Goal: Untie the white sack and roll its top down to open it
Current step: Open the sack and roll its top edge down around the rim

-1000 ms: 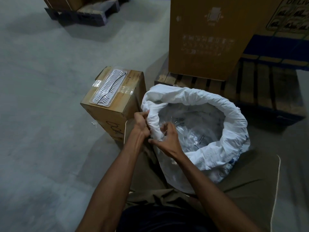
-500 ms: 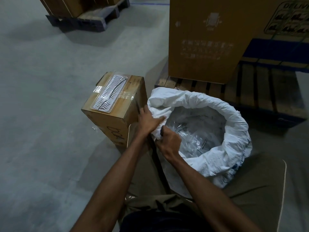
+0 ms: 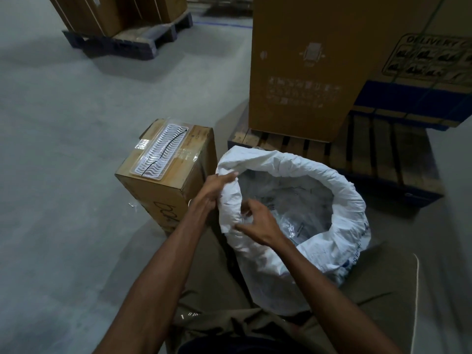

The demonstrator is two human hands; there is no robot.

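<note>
From my head camera, the white sack (image 3: pixel 293 226) stands open between my knees, its top rolled down. My left hand (image 3: pixel 214 190) presses straight fingers against the near-left rim; my right hand (image 3: pixel 258 223) pinches it beside. The far-right carton (image 3: pixel 434 57) reads "DELIVERY".
</note>
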